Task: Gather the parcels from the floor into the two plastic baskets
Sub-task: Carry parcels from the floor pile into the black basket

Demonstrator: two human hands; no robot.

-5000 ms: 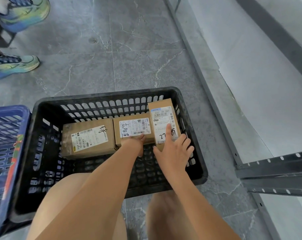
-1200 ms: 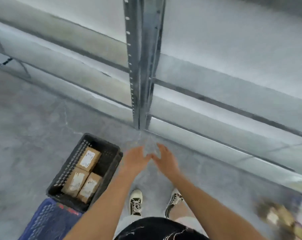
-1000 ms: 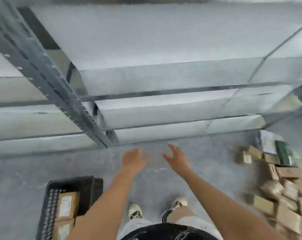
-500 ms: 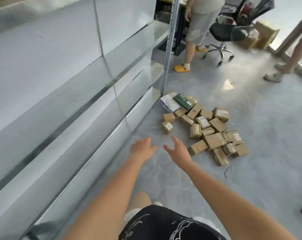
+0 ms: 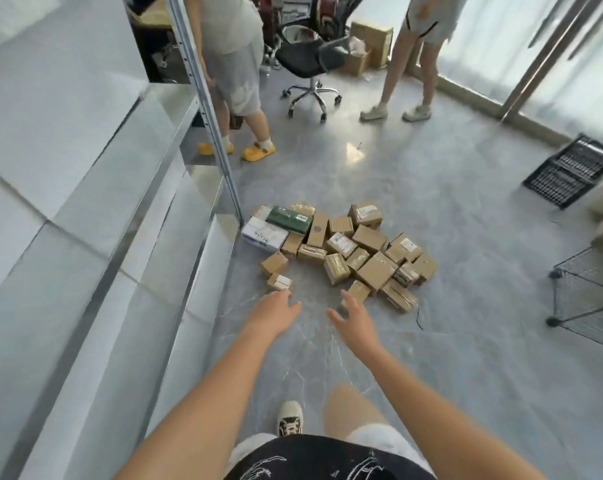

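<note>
1. Since five seconds back, the person has left the black basket with its three boxes and turned round to face the heap of brown cardboard parcels (image 5: 348, 252) on the grey marbled floor (image 5: 466, 341).
2. Both arms stretch forward toward the heap; the left hand (image 5: 274, 311) is spread with nothing in it, just short of a small labelled carton (image 5: 280, 281) at the heap's near-left edge.
3. The right hand (image 5: 355, 318) is likewise empty, fingers splayed, beside a small box (image 5: 358, 292) at the heap's near edge.
4. At the far-left of the heap lie a dark green packet (image 5: 289, 219) and a white box (image 5: 264, 234), close to the grey metal shelving post (image 5: 206, 109).
5. Well to the right of the heap, a black slatted plastic crate (image 5: 570, 171) leans tilted.
6. Beyond the heap stand two people and a black swivel chair (image 5: 310, 60).
</note>
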